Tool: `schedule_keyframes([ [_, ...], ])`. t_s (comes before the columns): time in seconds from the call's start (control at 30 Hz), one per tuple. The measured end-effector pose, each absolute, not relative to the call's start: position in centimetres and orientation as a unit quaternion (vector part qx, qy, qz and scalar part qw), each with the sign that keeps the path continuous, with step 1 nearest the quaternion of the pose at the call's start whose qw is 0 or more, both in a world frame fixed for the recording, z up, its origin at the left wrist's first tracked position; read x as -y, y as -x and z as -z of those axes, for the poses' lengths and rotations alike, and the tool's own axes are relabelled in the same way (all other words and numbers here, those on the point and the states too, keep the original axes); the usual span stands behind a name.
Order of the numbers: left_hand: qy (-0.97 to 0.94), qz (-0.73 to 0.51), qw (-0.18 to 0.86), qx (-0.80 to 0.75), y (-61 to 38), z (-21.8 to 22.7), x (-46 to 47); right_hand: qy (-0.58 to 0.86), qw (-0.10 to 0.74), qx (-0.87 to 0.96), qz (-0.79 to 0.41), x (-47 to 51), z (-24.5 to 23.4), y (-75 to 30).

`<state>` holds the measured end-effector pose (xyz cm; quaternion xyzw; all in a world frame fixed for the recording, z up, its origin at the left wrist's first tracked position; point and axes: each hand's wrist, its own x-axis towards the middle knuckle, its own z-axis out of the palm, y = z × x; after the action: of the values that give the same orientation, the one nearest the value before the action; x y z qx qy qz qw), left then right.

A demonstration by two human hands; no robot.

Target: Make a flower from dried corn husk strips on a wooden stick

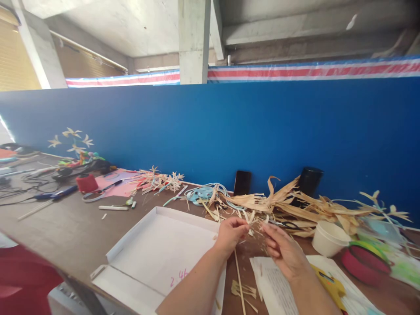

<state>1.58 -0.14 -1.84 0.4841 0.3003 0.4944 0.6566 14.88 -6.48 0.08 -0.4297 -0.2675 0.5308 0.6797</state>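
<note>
Left hand's grip (230,234) is pinched together on a pale husk flower (251,217), which is between both hands; its narrow petals point up and down, long axis nearly upright. Right hand (284,250) has thumb and finger close, but I cannot tell if they hold something. Behind are crinkled, fibrous husks (284,197), then a smooth round cup (329,239).

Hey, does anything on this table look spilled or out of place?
It looks a bit messy: loose pale scraps are strewn on the brown table around the left hand and right hand, ungathered. The yellow tool lies over the papers, which seems untidy. Nothing else stands out.
</note>
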Motion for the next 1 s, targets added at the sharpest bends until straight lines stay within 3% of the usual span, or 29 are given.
schedule_keyframes([
  [0.5, -0.533, -0.471, 0.62, -0.333, -1.8, 1.9, 0.4, 0.578, 0.641, 0.346, -0.368, 6.2, 0.2, -13.8],
  [1.0, -0.538, -0.48, 0.609, -0.331, -2.2, 2.1, 0.5, 0.583, 0.636, 0.361, -0.354, 6.2, 0.5, -13.8],
])
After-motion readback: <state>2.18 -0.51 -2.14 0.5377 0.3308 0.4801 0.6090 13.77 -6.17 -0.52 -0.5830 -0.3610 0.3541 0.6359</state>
